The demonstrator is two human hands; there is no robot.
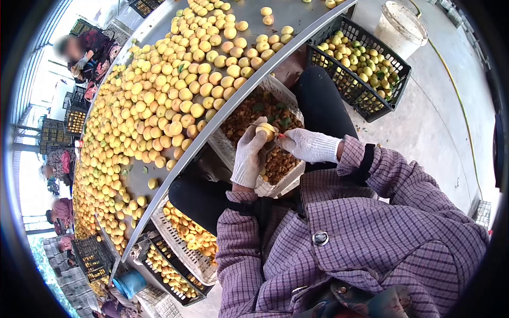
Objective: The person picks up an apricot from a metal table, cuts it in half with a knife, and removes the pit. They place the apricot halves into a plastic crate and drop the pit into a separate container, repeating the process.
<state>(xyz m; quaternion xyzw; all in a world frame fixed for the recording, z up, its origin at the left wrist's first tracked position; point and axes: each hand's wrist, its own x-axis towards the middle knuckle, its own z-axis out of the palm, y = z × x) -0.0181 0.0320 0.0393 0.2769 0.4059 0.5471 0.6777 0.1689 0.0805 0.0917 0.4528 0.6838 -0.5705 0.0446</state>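
Note:
My left hand (249,157), in a white knitted glove, closes around a yellow apricot (266,132). My right hand (314,144), gloved the same way, grips a small red-handled tool (284,136) right at the fruit; its working end is hidden. Both hands meet over a white plastic crate (225,150) between my knees. Brown apricot pits and scraps (281,163) fill it, with a few green leaves on top. Many loose whole apricots (159,100) cover the metal table (142,183) to the left.
A black crate (393,102) of greenish-yellow apricots stands at the right, near a white bucket (400,29) and a yellow hose (450,77). At lower left, a white crate (204,271) holds apricot halves. Other people (87,53) sit along the table's far side.

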